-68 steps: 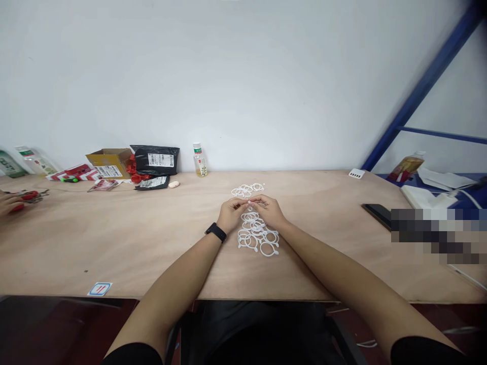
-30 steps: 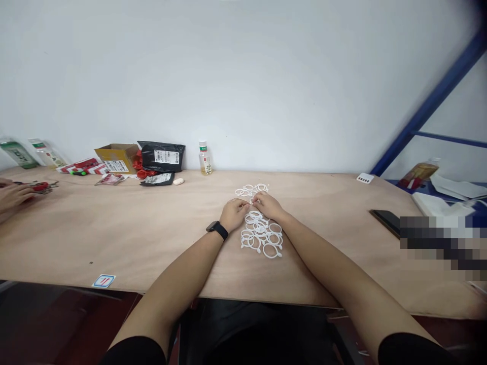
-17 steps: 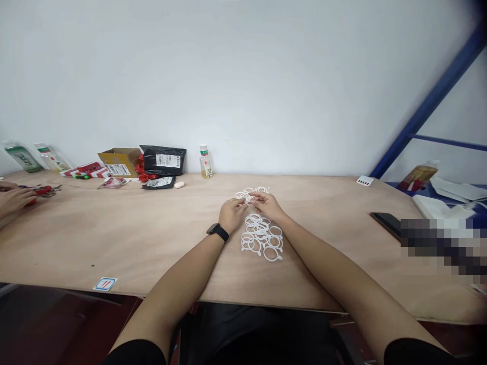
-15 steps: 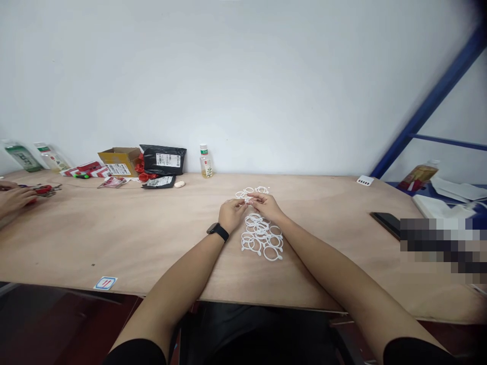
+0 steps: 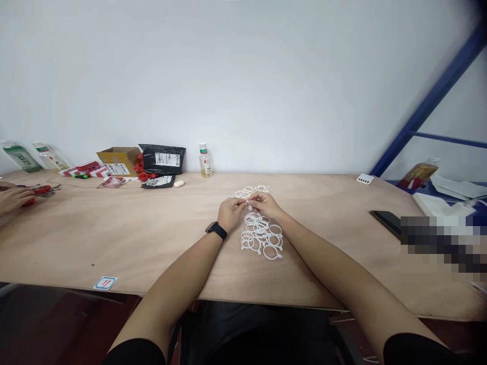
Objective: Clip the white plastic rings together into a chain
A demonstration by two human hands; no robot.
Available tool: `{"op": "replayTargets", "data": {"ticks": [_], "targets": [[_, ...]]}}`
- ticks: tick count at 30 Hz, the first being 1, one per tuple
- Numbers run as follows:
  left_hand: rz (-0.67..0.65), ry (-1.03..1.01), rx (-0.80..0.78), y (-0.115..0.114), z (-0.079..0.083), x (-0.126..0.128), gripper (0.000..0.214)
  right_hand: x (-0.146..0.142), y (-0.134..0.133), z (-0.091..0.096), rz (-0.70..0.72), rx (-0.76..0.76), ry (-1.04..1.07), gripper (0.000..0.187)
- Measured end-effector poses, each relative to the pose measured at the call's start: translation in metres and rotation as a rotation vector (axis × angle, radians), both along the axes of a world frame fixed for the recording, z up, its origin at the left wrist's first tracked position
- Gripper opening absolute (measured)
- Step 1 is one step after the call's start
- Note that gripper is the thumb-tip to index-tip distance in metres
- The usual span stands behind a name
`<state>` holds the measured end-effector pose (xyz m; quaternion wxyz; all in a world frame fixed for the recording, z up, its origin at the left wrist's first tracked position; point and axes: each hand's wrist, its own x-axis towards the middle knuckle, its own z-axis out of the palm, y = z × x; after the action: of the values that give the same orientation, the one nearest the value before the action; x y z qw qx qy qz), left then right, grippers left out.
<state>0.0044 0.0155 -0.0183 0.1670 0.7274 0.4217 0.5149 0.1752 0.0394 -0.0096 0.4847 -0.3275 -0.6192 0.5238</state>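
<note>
My left hand [image 5: 230, 212] and my right hand [image 5: 265, 205] meet over the middle of the table with fingertips pinched together. Between them is a white plastic ring [image 5: 249, 205], of which only a small end shows; the fingers cover the rest. Just in front of my hands lies a loose pile of white plastic rings [image 5: 271, 252], overlapping, each with a small tab. Beyond my fingers lie several more white rings [image 5: 242, 194], partly hidden by my hands. A dark watch [image 5: 216, 230] is on my left wrist.
A bottle [image 5: 206, 161], a black parcel bag [image 5: 162, 159] and an open cardboard box [image 5: 117, 161] stand along the wall. At far left, another person's hand [image 5: 15, 198] is beside red-handled pliers [image 5: 42, 190]. A phone [image 5: 386, 223] lies to the right.
My hands stay together at almost the same spot. The fingers have shifted slightly, and a white end now shows below the right fingertips. The pile looks unchanged.
</note>
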Motion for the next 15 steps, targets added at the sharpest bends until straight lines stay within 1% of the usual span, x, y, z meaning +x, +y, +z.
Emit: {"op": "replayTargets", "data": {"ticks": [4,9,11,13,14,15], "targets": [[-0.007,0.04,0.031,0.001,-0.001,-0.001,0.009,0.003,0.001,0.001,0.047,-0.027,-0.012,0.036],[-0.005,0.076,0.02,0.0,0.0,0.0,0.011,0.004,0.006,-0.002,0.05,-0.02,-0.056,0.035],[0.011,0.082,0.014,0.0,0.0,0.001,0.013,0.008,0.012,-0.007,-0.038,0.015,-0.082,0.032],[0.003,0.107,0.025,0.0,0.0,0.002,0.012,0.016,0.019,-0.013,-0.199,0.078,-0.138,0.029],[-0.021,0.124,0.037,-0.001,0.0,0.002,0.012,0.021,0.022,-0.016,-0.282,0.118,-0.198,0.027],[-0.059,0.139,0.051,-0.001,0.0,0.003,0.011,0.026,0.026,-0.02,-0.345,0.164,-0.307,0.025]]}}
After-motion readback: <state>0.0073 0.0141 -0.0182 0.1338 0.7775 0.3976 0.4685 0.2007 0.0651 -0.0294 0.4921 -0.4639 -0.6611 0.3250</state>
